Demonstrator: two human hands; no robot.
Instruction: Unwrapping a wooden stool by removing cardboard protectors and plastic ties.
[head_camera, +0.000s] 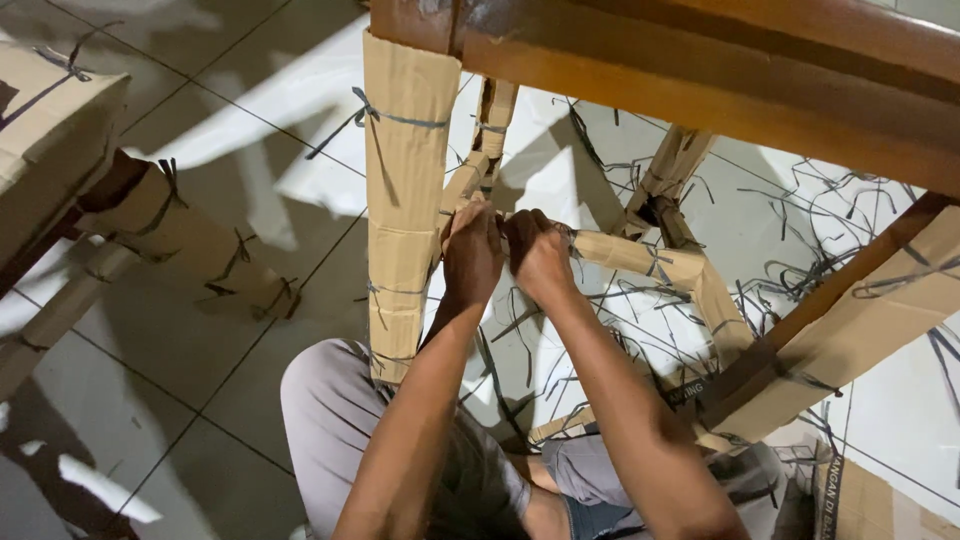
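floor: pale square tiles (250, 120) with dark grout lines, glossy
light: hard bright patches on the tiles, sharp shadows across them
litter: dark strap offcuts (830, 215) lay scattered over the floor at right
furniture, left: second cardboard-wrapped piece (60, 130), its leg bound with dark straps
lower right: flat cardboard sheet (880, 505) lay on the floor
walls, windows: out of view

Our bare arms and grey clothes

We wear light grey trousers (325, 420) at lower centre; both forearms are sleeveless.
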